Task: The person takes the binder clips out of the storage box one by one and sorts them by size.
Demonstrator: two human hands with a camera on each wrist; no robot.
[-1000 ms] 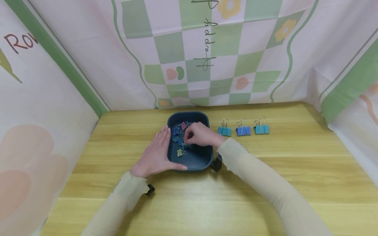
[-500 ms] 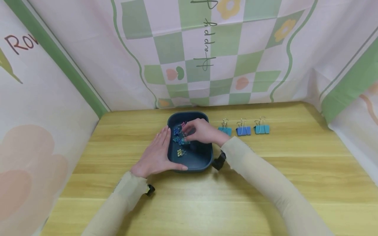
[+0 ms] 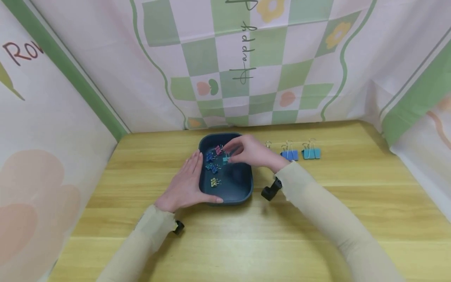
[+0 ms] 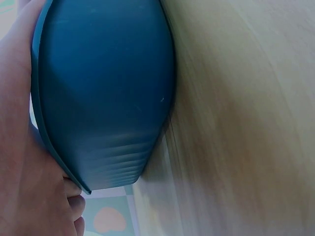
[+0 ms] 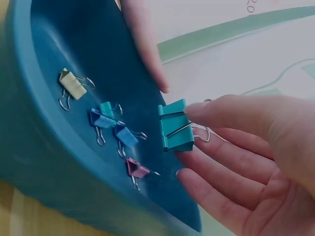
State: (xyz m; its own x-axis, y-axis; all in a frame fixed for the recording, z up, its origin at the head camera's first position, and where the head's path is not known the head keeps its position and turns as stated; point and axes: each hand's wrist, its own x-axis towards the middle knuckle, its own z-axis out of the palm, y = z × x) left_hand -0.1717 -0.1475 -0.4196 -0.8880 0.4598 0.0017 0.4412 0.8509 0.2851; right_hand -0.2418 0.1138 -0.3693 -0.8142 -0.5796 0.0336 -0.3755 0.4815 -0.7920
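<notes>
My right hand point(image 3: 256, 151) pinches a teal binder clip point(image 5: 177, 129) between thumb and fingers, over the dark blue box point(image 3: 234, 192). Its wire handles point back toward the palm. My left hand point(image 3: 184, 184) lies along the box's left side, with straight fingers at the rim and the thumb across the near corner. Inside the box are several small binder clips: a yellow one point(image 5: 74, 84), a pink one point(image 5: 137, 168), and blue ones such as the blue clip point(image 3: 210, 156). A small teal one point(image 5: 106, 108) is partly hidden behind a blue one.
Right of the box, larger binder clips stand in a row on the wooden table point(image 3: 225, 243): a blue one point(image 3: 289, 155), a teal one point(image 3: 311, 153), and another mostly hidden behind my right hand. A patterned cloth point(image 3: 232, 51) hangs behind the table.
My right hand has lifted the teal binder clip up from among the small clips and drawn it slightly right and away from me. The left hand stays in place on the box.
</notes>
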